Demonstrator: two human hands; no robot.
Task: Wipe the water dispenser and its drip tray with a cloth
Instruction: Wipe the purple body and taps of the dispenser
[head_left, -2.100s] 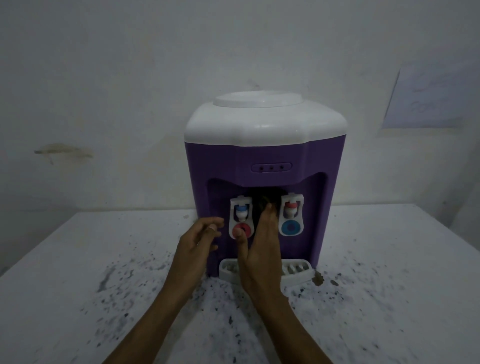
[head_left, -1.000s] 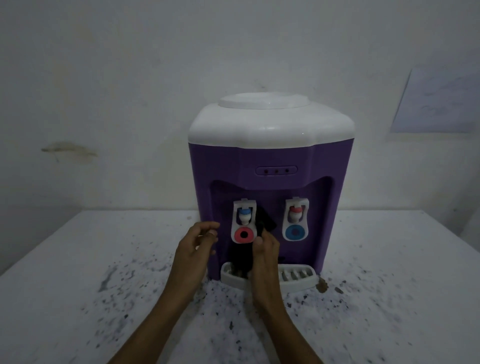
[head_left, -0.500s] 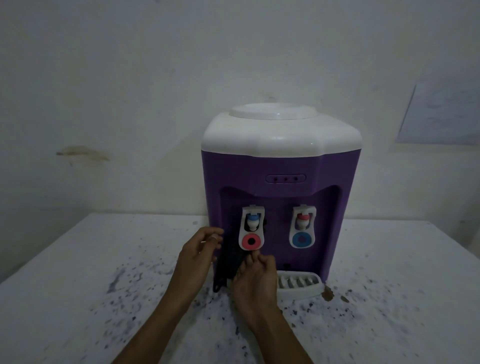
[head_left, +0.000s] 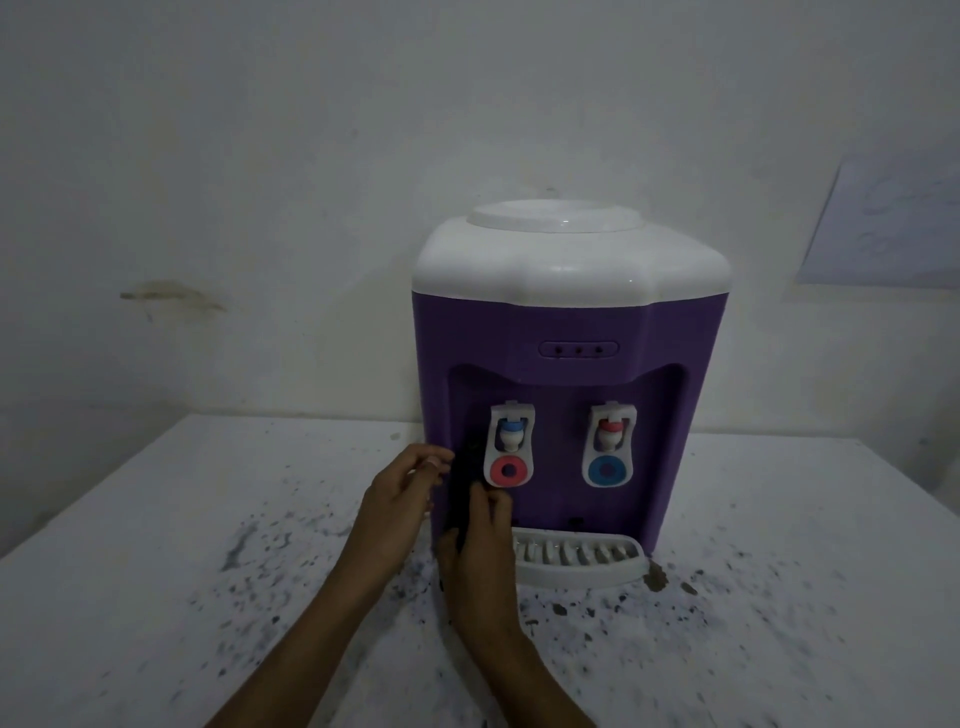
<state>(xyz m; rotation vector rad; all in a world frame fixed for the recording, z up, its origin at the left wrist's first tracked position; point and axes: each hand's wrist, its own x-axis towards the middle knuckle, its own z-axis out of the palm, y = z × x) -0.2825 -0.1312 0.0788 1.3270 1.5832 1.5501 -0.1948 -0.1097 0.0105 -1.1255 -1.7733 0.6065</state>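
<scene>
A purple water dispenser (head_left: 566, 332) with a white top stands on the table against the wall. Two white taps sit in its recess, the left tap (head_left: 510, 447) with a red ring, the right tap (head_left: 608, 444) with a blue ring. A white slotted drip tray (head_left: 582, 564) juts out at its base. My right hand (head_left: 478, 545) presses a dark cloth (head_left: 462, 483) against the left inner wall of the recess, beside the left tap. My left hand (head_left: 402, 493) rests on the dispenser's left front corner, fingers curled against it.
The white table (head_left: 156, 545) is speckled with dark specks and smears in front of the dispenser. A brown blotch (head_left: 657, 577) lies by the tray's right corner. A pale paper sheet (head_left: 888, 223) hangs on the wall at right.
My right hand with the cloth has shifted from between the two taps down and left to the recess's left wall. The left hand has stayed at the corner. The view has drifted left.
</scene>
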